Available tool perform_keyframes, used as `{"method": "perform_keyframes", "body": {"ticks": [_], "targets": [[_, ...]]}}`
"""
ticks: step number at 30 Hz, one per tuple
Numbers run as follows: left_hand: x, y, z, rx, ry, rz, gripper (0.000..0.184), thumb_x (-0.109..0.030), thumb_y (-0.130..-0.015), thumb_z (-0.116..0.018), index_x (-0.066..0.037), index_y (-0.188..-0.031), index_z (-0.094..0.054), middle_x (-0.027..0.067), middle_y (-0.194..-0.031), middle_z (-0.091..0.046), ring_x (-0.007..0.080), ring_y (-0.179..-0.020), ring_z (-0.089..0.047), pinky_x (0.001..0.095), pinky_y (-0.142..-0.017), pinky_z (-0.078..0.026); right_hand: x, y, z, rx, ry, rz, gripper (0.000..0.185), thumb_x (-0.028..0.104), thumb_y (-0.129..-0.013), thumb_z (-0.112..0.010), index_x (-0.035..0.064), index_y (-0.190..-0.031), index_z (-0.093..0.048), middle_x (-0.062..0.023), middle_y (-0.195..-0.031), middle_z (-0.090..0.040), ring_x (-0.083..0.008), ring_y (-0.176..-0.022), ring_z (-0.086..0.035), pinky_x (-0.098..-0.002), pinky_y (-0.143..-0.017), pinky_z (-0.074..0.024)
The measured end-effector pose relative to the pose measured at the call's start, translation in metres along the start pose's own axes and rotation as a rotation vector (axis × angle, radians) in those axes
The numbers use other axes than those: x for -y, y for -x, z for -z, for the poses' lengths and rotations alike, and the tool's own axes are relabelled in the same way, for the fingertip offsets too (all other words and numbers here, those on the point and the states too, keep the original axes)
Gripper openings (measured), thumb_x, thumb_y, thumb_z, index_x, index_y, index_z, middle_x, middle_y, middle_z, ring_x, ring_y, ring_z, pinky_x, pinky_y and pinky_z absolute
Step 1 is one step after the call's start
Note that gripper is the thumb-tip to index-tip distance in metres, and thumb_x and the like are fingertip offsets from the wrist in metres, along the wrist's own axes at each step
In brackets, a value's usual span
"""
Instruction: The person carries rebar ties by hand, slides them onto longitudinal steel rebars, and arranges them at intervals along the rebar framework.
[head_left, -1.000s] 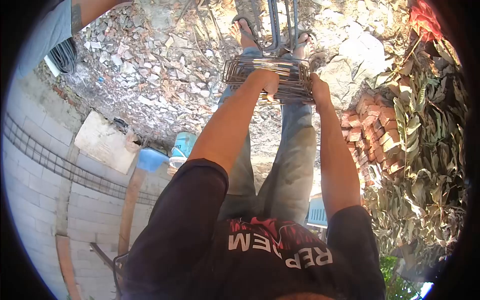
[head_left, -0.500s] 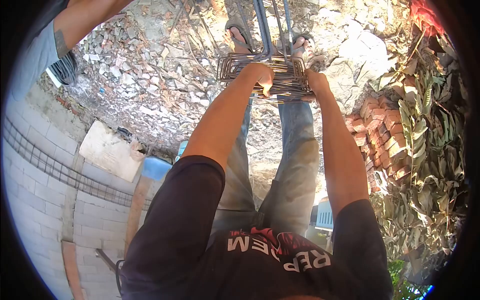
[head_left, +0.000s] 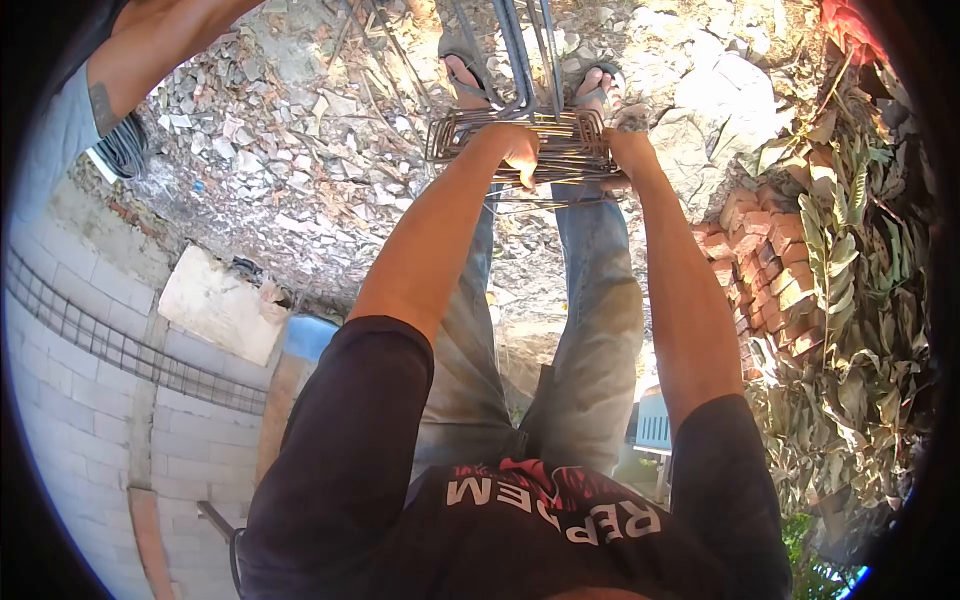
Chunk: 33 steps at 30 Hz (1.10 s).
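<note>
The site is outdoor ground covered with broken rubble (head_left: 275, 140), uneven and sunlit, with a large pale rock (head_left: 725, 105) beside the wearer's right foot. A grey block wall (head_left: 85, 410) stands on the left, with a long steel lattice (head_left: 130, 352) running along it and a whitish slab (head_left: 222, 300) near its edge. On the right, stacked red bricks (head_left: 770, 260) adjoin a mass of dried leaves (head_left: 850, 370); red material (head_left: 853, 30) shows in the far right corner. A second person's arm (head_left: 150, 50) enters at upper left, near a dark coil (head_left: 123, 148). The wearer stands in sandals, and bent steel bars (head_left: 513, 55) extend outward between the feet. The bundle of rectangular wire frames (head_left: 572, 152) is positioned in front of the wearer's shins, its length running crosswise; contact with the legs cannot be confirmed. The left hand (head_left: 512, 150) is closed over the middle of the bundle, thumb on the near side, with frames projecting to its left. The right hand (head_left: 630, 160) is closed about the right end, its fingers partly hidden. The stretch of bundle between the two hands is exposed, with its wires lying closely packed and slightly out of line.
</note>
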<state>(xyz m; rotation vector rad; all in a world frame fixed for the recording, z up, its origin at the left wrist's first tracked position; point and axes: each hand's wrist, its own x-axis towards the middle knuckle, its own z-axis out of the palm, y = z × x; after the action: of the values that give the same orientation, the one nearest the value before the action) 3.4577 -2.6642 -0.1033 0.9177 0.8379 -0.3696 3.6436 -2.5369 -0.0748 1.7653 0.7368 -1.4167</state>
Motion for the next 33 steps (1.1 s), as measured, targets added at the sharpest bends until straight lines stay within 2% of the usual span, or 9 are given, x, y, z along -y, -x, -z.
{"method": "perform_keyframes", "body": {"ticks": [8,13,17,20,22,23,27,30,33], "targets": [[0.003,0.001,-0.009,-0.052,0.023,0.042,0.056,-0.043,-0.07,-0.09,0.007,-0.089,-0.075,0.0186,-0.087,-0.074,0.0312,-0.079,-0.068,0.0457,-0.073,-0.054,0.002,0.012,0.002,-0.04,0.014,0.074,0.047,0.03,-0.092,-0.061,-0.01,-0.116,-0.069,-0.022,-0.119,-0.069,-0.0337,-0.093,-0.075,-0.0418,-0.064,-0.0693],[0.006,-0.004,0.003,-0.027,0.037,0.06,0.051,-0.035,-0.076,-0.087,0.009,-0.1,-0.075,0.0229,-0.098,-0.075,0.0362,-0.091,-0.072,0.045,-0.08,-0.056,0.015,0.002,-0.004,-0.129,0.201,0.088,0.056,0.038,-0.093,-0.055,-0.0104,-0.114,-0.072,-0.027,-0.113,-0.072,-0.0371,-0.074,-0.077,-0.0377,-0.061,-0.0652],[0.017,-0.023,-0.006,-0.109,-0.026,0.19,0.044,-0.032,-0.077,-0.083,0.003,-0.102,-0.076,0.0192,-0.114,-0.074,0.0364,-0.102,-0.071,0.045,-0.085,-0.058,0.019,-0.003,-0.008,-0.15,0.258,0.098,0.056,0.042,-0.092,-0.055,-0.0092,-0.106,-0.073,-0.0248,-0.105,-0.074,-0.0343,-0.074,-0.077,-0.0394,-0.071,-0.0641],[0.035,-0.029,-0.021,-0.375,-0.129,0.086,0.04,-0.032,-0.078,-0.08,0.0,-0.101,-0.077,0.0166,-0.109,-0.075,0.0345,-0.1,-0.072,0.0453,-0.084,-0.058,0.033,-0.001,-0.01,-0.151,0.346,0.147,0.055,0.045,-0.091,-0.056,-0.0066,-0.099,-0.075,-0.0225,-0.098,-0.076,-0.0328,-0.072,-0.077,-0.0402,-0.077,-0.062],[0.028,-0.023,-0.021,-0.294,-0.129,0.128,0.041,-0.033,-0.078,-0.078,0.0,-0.102,-0.076,0.017,-0.099,-0.076,0.034,-0.093,-0.073,0.0461,-0.082,-0.058,0.031,0.004,-0.007,-0.16,0.317,0.152,0.055,0.046,-0.091,-0.056,-0.005,-0.095,-0.076,-0.0211,-0.094,-0.076,-0.0322,-0.071,-0.077,-0.0407,-0.08,-0.0606],[0.021,-0.019,-0.021,-0.237,-0.117,0.141,0.042,-0.034,-0.078,-0.079,0.001,-0.101,-0.076,0.017,-0.096,-0.076,0.0341,-0.091,-0.074,0.046,-0.081,-0.058,0.023,-0.01,-0.001,-0.101,0.261,0.111,0.047,0.039,-0.091,-0.065,-0.0048,-0.106,-0.074,-0.0152,-0.092,-0.071,-0.0281,-0.076,-0.074,-0.0399,-0.059,-0.0668],[-0.006,0.027,-0.008,-0.12,0.099,0.194,0.043,-0.034,-0.076,-0.084,0.002,-0.099,-0.077,0.0177,-0.091,-0.077,0.0337,-0.087,-0.073,0.0441,-0.078,-0.057,0.011,0.0,0.011,-0.011,0.197,0.159,0.05,0.042,-0.091,-0.068,-0.0039,-0.11,-0.074,-0.0115,-0.086,-0.068,-0.0224,-0.077,-0.071,-0.038,-0.057,-0.0667],[-0.006,0.034,-0.008,-0.206,0.215,0.149,0.042,-0.03,-0.073,-0.088,0.002,-0.098,-0.078,0.0181,-0.087,-0.077,0.0325,-0.085,-0.073,0.0423,-0.078,-0.056,0.021,0.031,0.013,-0.082,0.158,0.257,0.051,0.044,-0.092,-0.067,-0.0041,-0.11,-0.074,-0.0107,-0.085,-0.067,-0.0218,-0.079,-0.07,-0.0365,-0.057,-0.067],[-0.002,0.025,-0.008,-0.267,0.252,0.179,0.048,-0.035,-0.071,-0.09,0.001,-0.102,-0.078,0.0174,-0.098,-0.077,0.0316,-0.093,-0.074,0.0422,-0.082,-0.058,0.023,0.029,0.019,-0.141,0.227,0.375,0.058,0.049,-0.096,-0.065,-0.0042,-0.117,-0.073,-0.0122,-0.093,-0.07,-0.0219,-0.08,-0.069,-0.0356,-0.067,-0.0598]]}}
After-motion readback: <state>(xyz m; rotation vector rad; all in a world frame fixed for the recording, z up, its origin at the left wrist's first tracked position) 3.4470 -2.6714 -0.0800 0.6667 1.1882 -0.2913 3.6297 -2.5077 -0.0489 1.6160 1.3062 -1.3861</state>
